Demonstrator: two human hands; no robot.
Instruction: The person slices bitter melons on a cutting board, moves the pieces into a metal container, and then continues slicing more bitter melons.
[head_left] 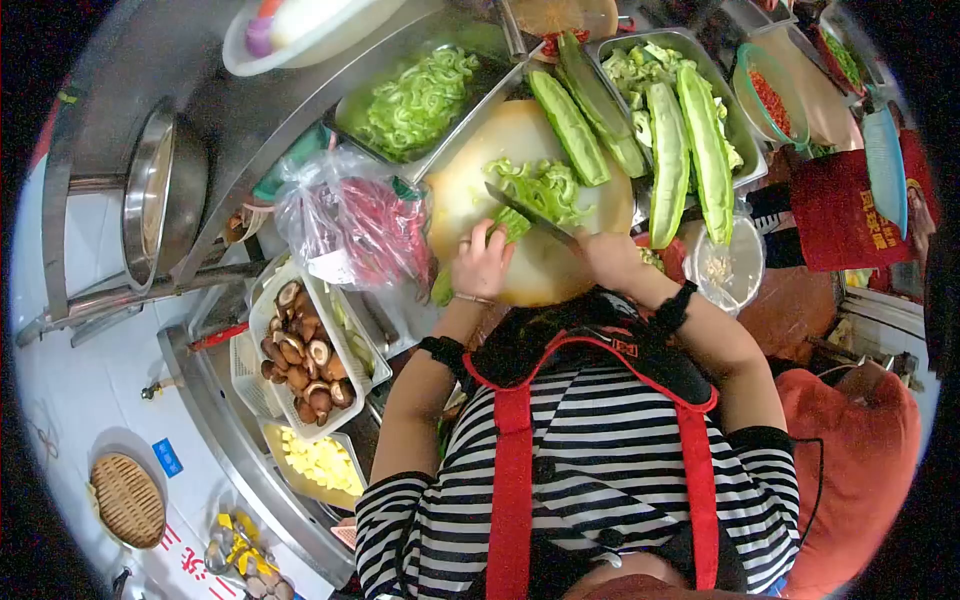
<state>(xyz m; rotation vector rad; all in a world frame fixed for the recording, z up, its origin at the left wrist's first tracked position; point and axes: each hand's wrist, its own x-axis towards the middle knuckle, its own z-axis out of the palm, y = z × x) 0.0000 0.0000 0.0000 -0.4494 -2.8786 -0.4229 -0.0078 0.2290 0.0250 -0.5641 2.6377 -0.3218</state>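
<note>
Holding a light-green gourd piece near the middle of the round, cream-coloured cutting board, the left hand curls its fingers over it; the right hand is clamped round the handle end of a dark-bladed knife. The piece looks light, firm and moist, so probably slippery; the end away from the blade, with fingertips tucked back, seems the best hold. Thin green strips lie beside the blade.

Past the board's far left edge, a rectangular steel tray holds more strips. Past its right edge, a second steel tray carries chopped green pieces. To the left, a white plastic basket holds brown mushrooms, and a pale container holds yellow chunks.
</note>
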